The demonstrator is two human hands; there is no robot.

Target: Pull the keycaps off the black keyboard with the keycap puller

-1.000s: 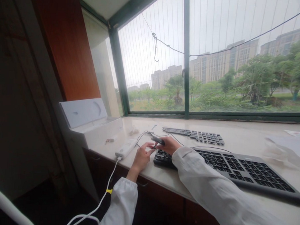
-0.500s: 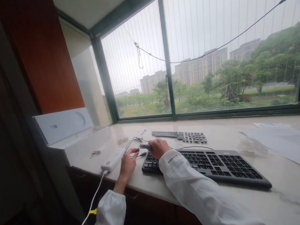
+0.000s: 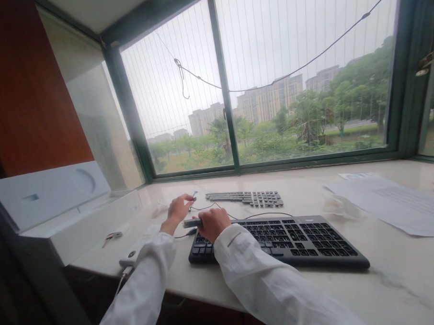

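Note:
My left hand point(image 3: 176, 213) reaches out over the table, thumb and finger pinched on a small dark keycap point(image 3: 193, 199). Just beyond those fingertips lies a small light-blue item, too small to name. My right hand point(image 3: 213, 224) is closed around a dark grey oblong tool point(image 3: 193, 223) whose end points left; its exact kind is unclear. That hand is above the left end of a black keyboard point(image 3: 303, 240), where many keys are off and bare sockets show. Rows of loose keycaps point(image 3: 247, 197) lie behind the keyboard.
At left, an open white box point(image 3: 86, 221) stands by keys on a ring point(image 3: 112, 237). A white power strip point(image 3: 136, 250) is partly behind my left sleeve. A black cable point(image 3: 262, 214) runs behind the keyboard. Papers point(image 3: 387, 205) and crumpled clear plastic point(image 3: 343, 206) lie at right.
My left hand has moved forward, away from the right hand's tool, to near the left end of the keycap rows. My right hand still holds the tool. The view has swung right.

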